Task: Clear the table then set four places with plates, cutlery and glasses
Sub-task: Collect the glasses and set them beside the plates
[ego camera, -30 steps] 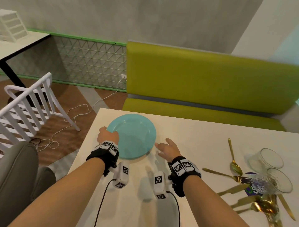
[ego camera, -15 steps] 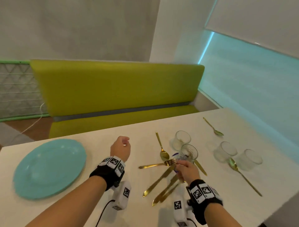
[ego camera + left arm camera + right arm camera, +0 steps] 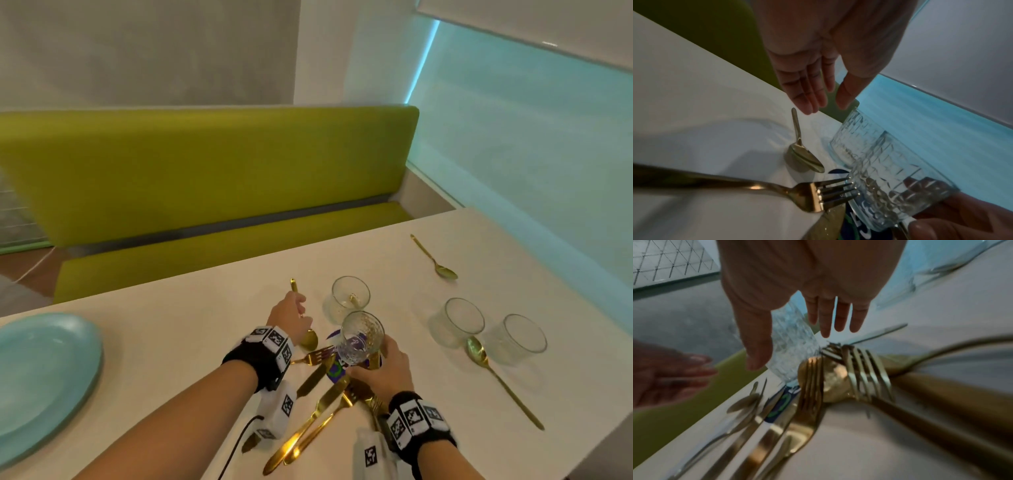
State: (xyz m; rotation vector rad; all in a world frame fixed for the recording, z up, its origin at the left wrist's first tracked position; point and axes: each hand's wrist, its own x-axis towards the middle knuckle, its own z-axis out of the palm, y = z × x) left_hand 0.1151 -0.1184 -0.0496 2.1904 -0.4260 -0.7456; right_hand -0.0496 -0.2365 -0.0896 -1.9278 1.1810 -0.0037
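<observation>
Gripping a tilted textured glass [image 3: 361,339] at 5 o'clock on the white desk [image 3: 205,342], the right hand [image 3: 383,370] curls around it above scattered gold cutlery [image 3: 318,407]. At 9 o'clock from the glass, the left hand [image 3: 291,318] hovers over a gold spoon [image 3: 801,146], fingers [image 3: 807,91] straight and relaxed.

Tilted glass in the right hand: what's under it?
Under the glass sits a purple and green printed packet, partly covered by gold cutlery and the right hand. Its full shape and wording are hidden.
</observation>
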